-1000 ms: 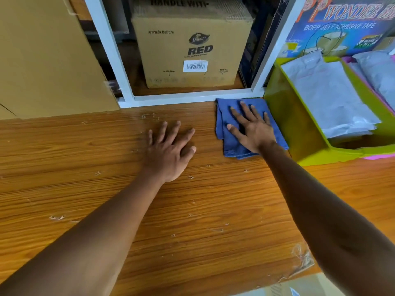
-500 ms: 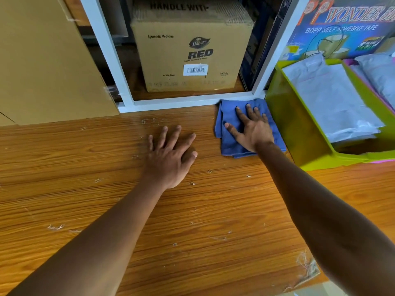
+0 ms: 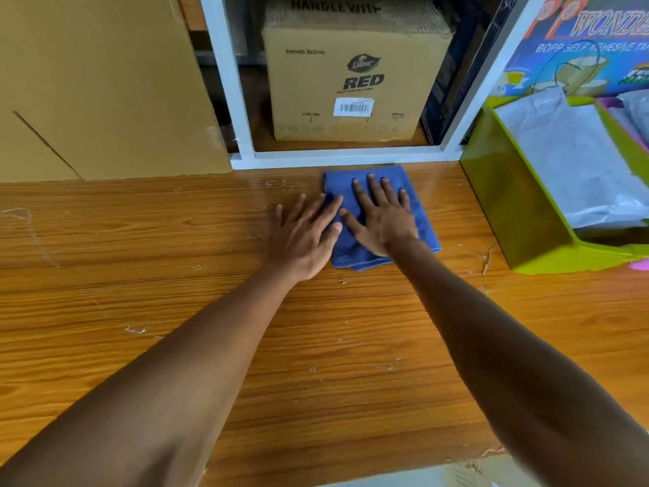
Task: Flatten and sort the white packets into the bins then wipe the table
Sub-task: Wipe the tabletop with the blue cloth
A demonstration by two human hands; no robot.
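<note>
A folded blue cloth [image 3: 419, 219] lies on the wooden table [image 3: 316, 346] near its back edge. My right hand [image 3: 381, 219] presses flat on the cloth with its fingers spread. My left hand [image 3: 305, 237] lies flat on the table just left of it, its fingertips over the cloth's left edge. At the right stands a green bin [image 3: 509, 212] holding flat white packets [image 3: 576, 163]. Part of a pink bin [image 3: 641, 264] shows behind the green one, at the right edge.
A white shelf frame [image 3: 346, 158] runs along the table's back with a brown carton [image 3: 354, 75] inside it. A large cardboard sheet [image 3: 102, 86] leans at the back left. Small scraps and scuffs dot the table top.
My right hand has slid the cloth to the left, away from the green bin. My left hand now touches the cloth's left edge.
</note>
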